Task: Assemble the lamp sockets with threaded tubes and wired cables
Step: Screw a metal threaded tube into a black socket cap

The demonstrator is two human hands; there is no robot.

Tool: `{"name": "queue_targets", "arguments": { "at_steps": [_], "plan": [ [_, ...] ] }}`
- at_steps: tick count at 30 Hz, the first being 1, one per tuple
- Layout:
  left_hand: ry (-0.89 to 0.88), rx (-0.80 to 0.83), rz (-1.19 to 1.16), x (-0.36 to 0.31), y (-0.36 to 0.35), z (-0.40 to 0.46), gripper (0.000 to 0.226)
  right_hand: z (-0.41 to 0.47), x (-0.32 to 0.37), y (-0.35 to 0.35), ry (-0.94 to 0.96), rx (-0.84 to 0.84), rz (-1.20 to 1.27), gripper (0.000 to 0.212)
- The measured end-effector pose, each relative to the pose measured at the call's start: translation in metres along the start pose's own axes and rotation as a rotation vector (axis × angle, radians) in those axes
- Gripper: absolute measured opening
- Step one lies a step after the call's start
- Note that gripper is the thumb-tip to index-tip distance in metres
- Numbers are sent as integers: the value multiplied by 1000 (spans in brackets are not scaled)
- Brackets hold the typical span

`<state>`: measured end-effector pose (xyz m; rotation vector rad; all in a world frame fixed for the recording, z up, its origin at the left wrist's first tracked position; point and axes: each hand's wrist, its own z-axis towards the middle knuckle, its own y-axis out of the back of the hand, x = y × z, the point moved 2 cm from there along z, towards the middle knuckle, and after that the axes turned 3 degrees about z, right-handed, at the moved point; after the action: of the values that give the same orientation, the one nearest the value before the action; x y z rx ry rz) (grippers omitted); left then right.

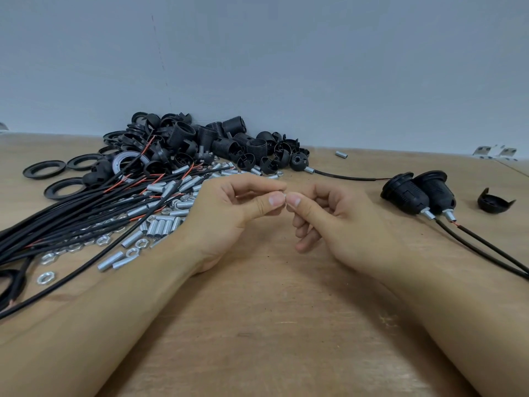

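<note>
Small metal piece pinched between both hands, mid-surface.

The left hand [240, 213] and right hand [323, 216] met fingertip to fingertip, pinching a mostly hidden silver part [284, 193], probably a threaded tube, lying left-right between them. Loose tubes [160, 224] and cables [71, 219] lay nearer the left hand; two finished sockets [420, 193] sat toward the right edge.

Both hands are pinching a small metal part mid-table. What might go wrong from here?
1. The part is tiny and held only at the fingertips of the left hand and right hand; it may slip and roll off among the loose tubes and nuts.
2. The left forearm lies close to the cables; moving it may drag them.
</note>
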<state>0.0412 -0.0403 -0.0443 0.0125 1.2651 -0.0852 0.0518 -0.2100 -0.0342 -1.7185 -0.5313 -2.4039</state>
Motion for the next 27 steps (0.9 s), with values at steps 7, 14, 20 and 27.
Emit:
{"name": "queue_targets", "arguments": {
  "at_steps": [7,14,20,27],
  "plan": [
    [-177,19,17,-11,0,-3,23,-1,7,-9,-163,117,373,39],
    [-164,26,-35,-12,-4,-4,30,0,9,-11,-247,168,487,44],
    [-125,15,16,-11,-5,-3,21,-1,8,-12,-194,186,386,41],
    [-225,20,51,-15,-8,-6,40,-3,11,-12,-316,167,524,48]
  ]
}}
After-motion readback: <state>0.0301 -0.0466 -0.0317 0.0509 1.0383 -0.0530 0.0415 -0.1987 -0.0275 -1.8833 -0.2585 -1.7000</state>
